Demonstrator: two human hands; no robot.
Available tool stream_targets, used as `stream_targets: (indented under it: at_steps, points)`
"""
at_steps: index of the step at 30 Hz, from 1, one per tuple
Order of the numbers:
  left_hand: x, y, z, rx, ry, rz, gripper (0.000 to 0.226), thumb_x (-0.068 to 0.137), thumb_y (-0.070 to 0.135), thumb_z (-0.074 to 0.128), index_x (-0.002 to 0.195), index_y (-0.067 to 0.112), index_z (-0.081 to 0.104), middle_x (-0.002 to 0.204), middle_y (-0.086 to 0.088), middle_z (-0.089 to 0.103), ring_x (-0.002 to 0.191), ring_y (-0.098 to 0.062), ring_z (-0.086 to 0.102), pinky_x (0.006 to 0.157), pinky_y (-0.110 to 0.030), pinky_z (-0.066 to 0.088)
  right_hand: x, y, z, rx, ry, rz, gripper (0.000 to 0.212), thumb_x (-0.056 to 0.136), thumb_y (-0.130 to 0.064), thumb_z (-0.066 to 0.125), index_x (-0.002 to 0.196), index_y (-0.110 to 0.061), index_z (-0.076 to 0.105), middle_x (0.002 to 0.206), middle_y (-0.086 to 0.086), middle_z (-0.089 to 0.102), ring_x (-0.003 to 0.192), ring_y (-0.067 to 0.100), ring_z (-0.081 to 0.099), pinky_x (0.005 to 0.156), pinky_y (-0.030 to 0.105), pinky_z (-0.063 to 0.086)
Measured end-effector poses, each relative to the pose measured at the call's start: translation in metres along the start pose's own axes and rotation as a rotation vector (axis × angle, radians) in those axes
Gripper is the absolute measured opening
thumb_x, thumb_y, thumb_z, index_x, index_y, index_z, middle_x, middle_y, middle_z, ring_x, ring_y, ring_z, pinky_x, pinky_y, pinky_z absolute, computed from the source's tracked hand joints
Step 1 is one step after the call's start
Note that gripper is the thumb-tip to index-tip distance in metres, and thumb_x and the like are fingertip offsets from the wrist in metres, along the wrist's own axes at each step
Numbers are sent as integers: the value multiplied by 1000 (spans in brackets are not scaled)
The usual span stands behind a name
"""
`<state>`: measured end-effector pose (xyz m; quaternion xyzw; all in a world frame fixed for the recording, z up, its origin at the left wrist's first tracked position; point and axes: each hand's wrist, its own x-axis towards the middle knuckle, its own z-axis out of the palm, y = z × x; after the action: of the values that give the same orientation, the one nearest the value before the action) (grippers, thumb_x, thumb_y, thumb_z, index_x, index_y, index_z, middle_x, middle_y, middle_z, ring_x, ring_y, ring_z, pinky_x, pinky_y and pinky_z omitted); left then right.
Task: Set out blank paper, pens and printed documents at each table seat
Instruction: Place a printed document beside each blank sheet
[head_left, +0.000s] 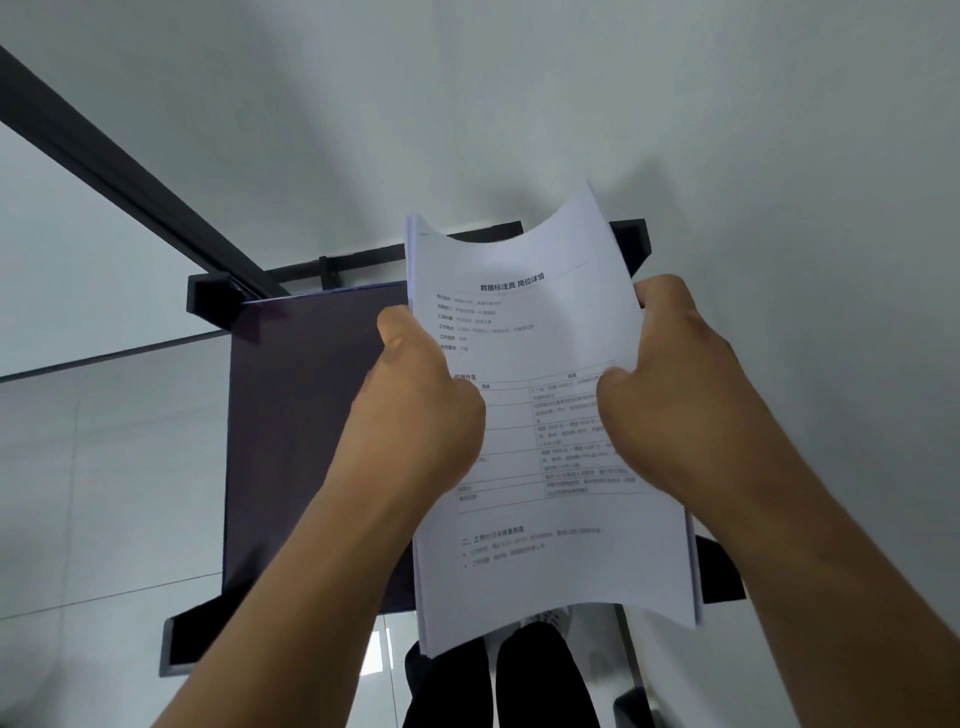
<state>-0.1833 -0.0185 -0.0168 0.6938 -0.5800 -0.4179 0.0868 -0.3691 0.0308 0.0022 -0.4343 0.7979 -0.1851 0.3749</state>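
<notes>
I hold the stack of printed documents (540, 415) up in front of me, over a dark purple panel (311, 441) set in a black frame (208, 301) by the white wall (519, 104). My left hand (421, 415) pinches the stack's left edge, thumb on the top page; my right hand (670, 395) grips the right edge, thumb curled onto the print. The sheets bow between my hands and their lower edges fan apart. No seat or tabletop is in view. If I loosen either grip to peel one copy, I judge the loose lower pages could slide out and drop towards the black shoes (540, 675) on the floor, or two sheets could cling together.
</notes>
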Motion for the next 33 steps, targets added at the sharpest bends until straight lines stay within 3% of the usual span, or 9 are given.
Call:
stream_targets:
  at_steps: [4, 7, 10, 12, 14, 17, 23, 28, 33]
  points:
    - [-12, 17, -25, -17, 27, 21, 26, 104, 7, 54, 112, 24, 36, 88, 16, 61, 83, -20, 73, 75, -56, 69, -12, -23, -14, 1, 47, -50, 45, 102, -5, 61, 134, -28, 40, 96, -15, 57, 77, 8, 62, 51, 20, 47]
    - [-26, 33, -45, 0, 123, 121, 30, 103, 6, 54, 112, 24, 31, 96, 6, 58, 74, -18, 61, 68, -50, 64, -26, -48, -30, 8, 64, -101, 45, 102, -7, 63, 133, -30, 39, 95, -18, 55, 75, 8, 62, 44, 14, 44]
    - [-39, 49, -67, 35, 260, 250, 35, 99, 5, 56, 128, 14, 38, 95, -7, 51, 68, -15, 46, 63, -41, 44, -41, -75, -48, 3, 101, -162, 52, 102, -4, 60, 144, -25, 40, 96, -13, 58, 77, 9, 62, 55, 22, 48]
    - [-51, 59, -89, -11, 259, 230, 34, 102, 7, 55, 129, 18, 39, 90, 5, 55, 69, -14, 55, 56, -41, 53, -54, -96, -61, -8, 122, -212, 52, 101, -3, 58, 146, -23, 41, 96, -10, 59, 76, 9, 62, 57, 24, 49]
    - [-65, 67, -110, -75, 240, 180, 33, 105, 10, 55, 112, 35, 34, 90, 20, 59, 73, -9, 66, 54, -39, 63, -66, -115, -73, -15, 139, -260, 48, 100, -1, 56, 141, -22, 42, 92, -8, 58, 73, 8, 60, 51, 22, 43]
    - [-90, 80, -147, -147, 276, 198, 37, 106, 13, 54, 108, 40, 30, 95, 25, 60, 77, -7, 68, 51, -32, 57, -91, -147, -93, -17, 172, -357, 40, 98, 0, 54, 127, -24, 38, 86, -5, 54, 66, 9, 54, 40, 17, 39]
    - [-138, 95, -207, -168, 390, 240, 41, 108, 14, 57, 118, 43, 29, 99, 30, 53, 80, -8, 65, 34, -13, 44, -140, -200, -118, -41, 205, -508, 35, 98, -1, 56, 117, -24, 38, 88, -6, 54, 68, 6, 52, 42, 16, 29]
    - [-175, 94, -247, -197, 550, 262, 38, 108, 16, 58, 117, 40, 29, 102, 19, 54, 82, -10, 62, 41, -22, 48, -179, -237, -128, -38, 215, -635, 36, 95, 4, 50, 114, -24, 36, 90, -3, 56, 70, 12, 56, 47, 26, 34]
    - [-212, 86, -283, -228, 630, 286, 36, 107, 16, 59, 116, 37, 31, 97, 29, 48, 81, -8, 62, 49, -26, 49, -214, -269, -127, -53, 216, -729, 36, 95, 4, 50, 114, -23, 36, 92, -4, 57, 71, 10, 55, 47, 25, 32]
